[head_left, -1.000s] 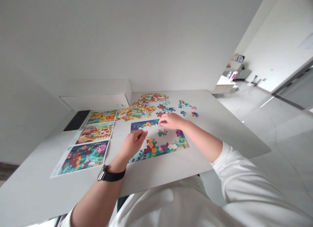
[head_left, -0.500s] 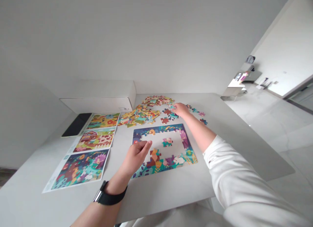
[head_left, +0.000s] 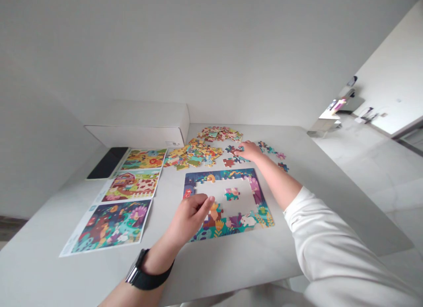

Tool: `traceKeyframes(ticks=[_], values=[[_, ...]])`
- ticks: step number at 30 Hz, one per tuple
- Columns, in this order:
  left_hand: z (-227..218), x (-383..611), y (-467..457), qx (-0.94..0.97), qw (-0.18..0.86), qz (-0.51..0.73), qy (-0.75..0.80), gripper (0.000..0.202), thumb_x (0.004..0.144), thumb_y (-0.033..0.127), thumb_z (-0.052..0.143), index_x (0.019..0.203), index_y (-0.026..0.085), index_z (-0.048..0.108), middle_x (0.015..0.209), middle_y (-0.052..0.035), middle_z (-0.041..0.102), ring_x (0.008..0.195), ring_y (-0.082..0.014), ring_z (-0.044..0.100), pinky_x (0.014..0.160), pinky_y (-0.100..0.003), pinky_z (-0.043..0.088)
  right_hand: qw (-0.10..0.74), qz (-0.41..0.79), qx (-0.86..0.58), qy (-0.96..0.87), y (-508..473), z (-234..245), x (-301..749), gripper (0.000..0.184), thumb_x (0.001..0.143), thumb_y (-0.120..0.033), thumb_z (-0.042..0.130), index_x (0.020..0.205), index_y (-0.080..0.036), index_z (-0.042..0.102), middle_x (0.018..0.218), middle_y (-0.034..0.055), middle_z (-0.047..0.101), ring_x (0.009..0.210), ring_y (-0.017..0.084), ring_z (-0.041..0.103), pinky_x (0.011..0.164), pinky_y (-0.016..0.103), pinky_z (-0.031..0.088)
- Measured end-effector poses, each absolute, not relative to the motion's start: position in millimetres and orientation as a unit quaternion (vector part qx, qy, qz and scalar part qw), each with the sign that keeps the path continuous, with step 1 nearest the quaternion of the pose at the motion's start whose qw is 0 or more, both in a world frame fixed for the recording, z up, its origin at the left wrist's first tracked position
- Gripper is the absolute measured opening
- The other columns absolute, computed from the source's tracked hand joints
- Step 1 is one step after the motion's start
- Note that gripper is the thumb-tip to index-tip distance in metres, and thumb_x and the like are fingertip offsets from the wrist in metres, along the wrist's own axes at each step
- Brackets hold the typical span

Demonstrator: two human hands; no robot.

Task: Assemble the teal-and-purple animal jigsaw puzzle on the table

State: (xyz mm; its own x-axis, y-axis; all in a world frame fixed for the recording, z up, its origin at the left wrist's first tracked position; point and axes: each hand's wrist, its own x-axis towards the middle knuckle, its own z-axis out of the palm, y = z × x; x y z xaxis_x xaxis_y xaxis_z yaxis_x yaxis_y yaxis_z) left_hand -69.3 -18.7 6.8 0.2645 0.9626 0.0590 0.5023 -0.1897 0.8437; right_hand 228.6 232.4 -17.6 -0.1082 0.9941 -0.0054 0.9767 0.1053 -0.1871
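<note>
While the right hand lies over a small cluster of loose pieces on the far side of the table, its fingers bent down onto them, it is hard to tell whether one is pinched or only touched. The left hand hangs loosely curled over the near edge of the puzzle frame, a band of joined pieces around a bare middle; nothing shows in it, though its palm could hide something small. A little island of joined pieces sits apart inside that gap, and a dark red piece lies alone just beyond the frame. A larger heap of mixed pieces spreads further left, beside three printed sheets, the lowest of which seems to show the same flowers and white rabbit as the frame. Good work here would likely mean matching each piece's colours against that sheet, checking tabs and notches before fitting, and sliding the piece flat into place. The free hand can steady the joined band, which could easily shift under pressure.
</note>
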Motion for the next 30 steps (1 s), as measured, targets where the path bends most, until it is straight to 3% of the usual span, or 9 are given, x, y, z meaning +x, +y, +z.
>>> traceKeyframes(ticks=[6, 12, 17, 22, 26, 30], values=[[16.9, -66.8, -24.3, 0.706, 0.385, 0.309, 0.507, 0.06, 0.105, 0.067, 0.042, 0.064, 0.023, 0.044, 0.062, 0.0016, 0.041, 0.06, -0.0148, 0.039, 0.058, -0.029, 0.032, 0.078, 0.086, -0.609, -0.784, 217.3, -13.6, 272.3, 0.04, 0.098, -0.039, 0.078, 0.134, -0.022, 0.076, 0.144, 0.0138, 0.074, 0.137, 0.03, 0.067, 0.119, 0.042, 0.049], [18.3, -68.3, -24.7, 0.694, 0.377, 0.339, 0.511, 0.061, 0.104, 0.066, 0.046, 0.063, 0.022, 0.046, 0.061, 0.0018, 0.041, 0.06, -0.0147, 0.04, 0.059, -0.028, 0.034, 0.133, 0.068, -0.667, -0.73, 207.2, -6.9, 293.3, 0.039, 0.102, -0.023, 0.067, 0.14, -0.018, 0.074, 0.145, 0.0149, 0.075, 0.133, 0.026, 0.071, 0.116, 0.037, 0.051], [15.3, -69.9, -24.2, 0.686, 0.379, 0.352, 0.512, 0.061, 0.105, 0.066, 0.047, 0.063, 0.022, 0.049, 0.06, 0.0018, 0.042, 0.059, -0.0144, 0.041, 0.059, -0.028, 0.035, 0.086, 0.107, -0.691, -0.709, 193.3, 1.2, 302.0, 0.032, 0.1, -0.031, 0.07, 0.129, -0.022, 0.082, 0.13, 0.0111, 0.082, 0.121, 0.026, 0.077, 0.105, 0.034, 0.056], [16.5, -69.6, -24.0, 0.689, 0.382, 0.35, 0.508, 0.061, 0.105, 0.067, 0.047, 0.063, 0.022, 0.048, 0.06, 0.002, 0.042, 0.059, -0.014, 0.039, 0.058, -0.028, 0.034, 0.032, 0.098, -0.668, -0.737, 176.5, -2.2, 303.7, 0.044, 0.083, -0.044, 0.091, 0.123, -0.027, 0.084, 0.136, 0.0119, 0.079, 0.12, 0.032, 0.076, 0.102, 0.038, 0.058], [18.8, -68.2, -23.9, 0.693, 0.374, 0.351, 0.507, 0.06, 0.104, 0.065, 0.048, 0.063, 0.022, 0.049, 0.059, 0.0028, 0.04, 0.058, -0.0137, 0.038, 0.058, -0.028, 0.033, 0.059, 0.079, -0.673, -0.733, 166.8, -9.2, 299.8, 0.037, 0.081, -0.043, 0.094, 0.112, -0.026, 0.086, 0.131, 0.0129, 0.078, 0.117, 0.031, 0.076, 0.103, 0.039, 0.057], [18.2, -68.8, -23.0, 0.698, 0.36, 0.355, 0.507, 0.058, 0.105, 0.062, 0.05, 0.064, 0.021, 0.051, 0.058, 0.0027, 0.044, 0.057, -0.0132, 0.042, 0.058, -0.027, 0.035, 0.126, 0.089, -0.672, -0.724, 160.5, -14.8, 298.1, 0.026, 0.078, -0.03, 0.093, 0.102, -0.026, 0.083, 0.119, 0.0084, 0.082, 0.113, 0.029, 0.076, 0.102, 0.038, 0.057]])
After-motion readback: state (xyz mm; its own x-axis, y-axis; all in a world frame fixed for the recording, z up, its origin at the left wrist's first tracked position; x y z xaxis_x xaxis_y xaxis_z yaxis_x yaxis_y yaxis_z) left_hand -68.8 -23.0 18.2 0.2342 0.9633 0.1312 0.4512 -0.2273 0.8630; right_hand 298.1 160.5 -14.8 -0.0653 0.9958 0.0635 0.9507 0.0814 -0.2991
